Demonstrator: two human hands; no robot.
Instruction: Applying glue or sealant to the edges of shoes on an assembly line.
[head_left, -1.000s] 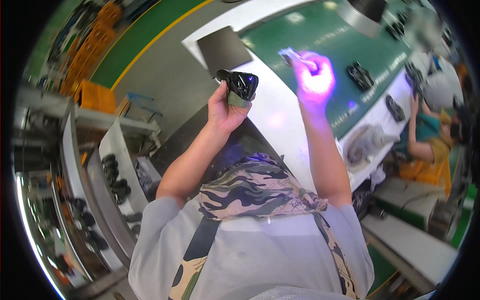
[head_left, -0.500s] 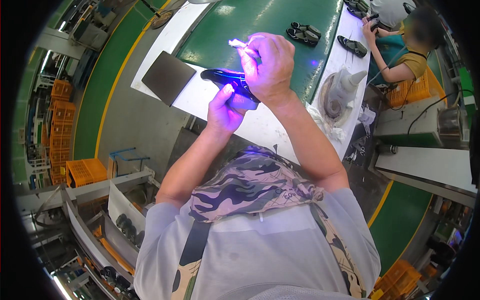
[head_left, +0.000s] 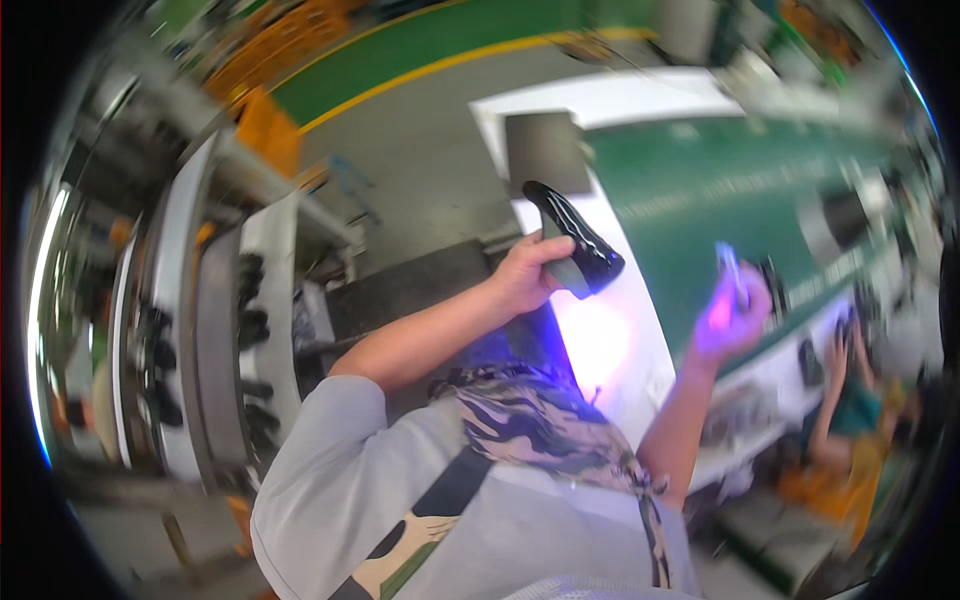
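Observation:
My left hand [head_left: 525,275] is closed round a glossy black shoe [head_left: 588,248], thumb on its side. The shoe is tilted above the white table edge, with a grey part showing below its upper. Off to the right, my right hand [head_left: 737,312] is raised over the green table surface, away from the shoe. A small crumpled white piece [head_left: 728,260], like cloth or tissue, sticks up from its pinched fingers; motion blurs it. Violet light falls on that hand and on the table beneath the shoe.
A dark square board [head_left: 547,150] lies on the table's far left corner. The green work surface [head_left: 680,185] stretches right. Racks holding black shoes [head_left: 255,325] stand to my left. A co-worker [head_left: 850,430] sits at the right. Orange crates [head_left: 268,130] stand beyond the aisle.
The view has swung toward the left. My right hand has left the shoe and moved right with the white piece. My left hand still holds the shoe.

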